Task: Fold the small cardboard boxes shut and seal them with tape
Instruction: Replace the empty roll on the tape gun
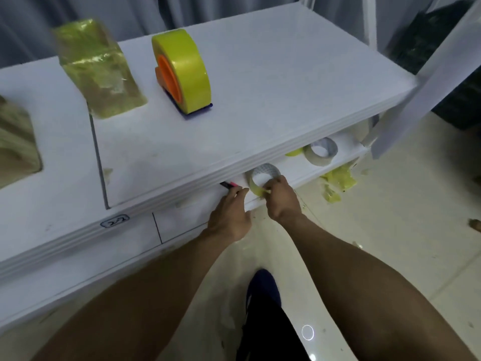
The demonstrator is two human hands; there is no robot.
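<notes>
Under the white table (260, 105), on a lower shelf (307, 168), stands a yellowish tape roll (256, 185). My right hand (282, 200) grips its lower edge with pinched fingers. My left hand (230, 216) reaches to the shelf beside it, fingertips touching a pink and black pen-like thing (229, 184); whether it grips this I cannot tell. On the tabletop stand a yellow tape roll in an orange and blue dispenser (182, 71) and a small box wrapped in yellow tape (97, 66). A second taped box (15, 144) is cut off at the left edge.
A second pale tape roll (320, 151) lies further right on the lower shelf. Crumpled yellow tape scraps (337, 182) litter the tiled floor. A white table leg (426, 82) slants at the right. My dark-clad leg (263, 308) is below.
</notes>
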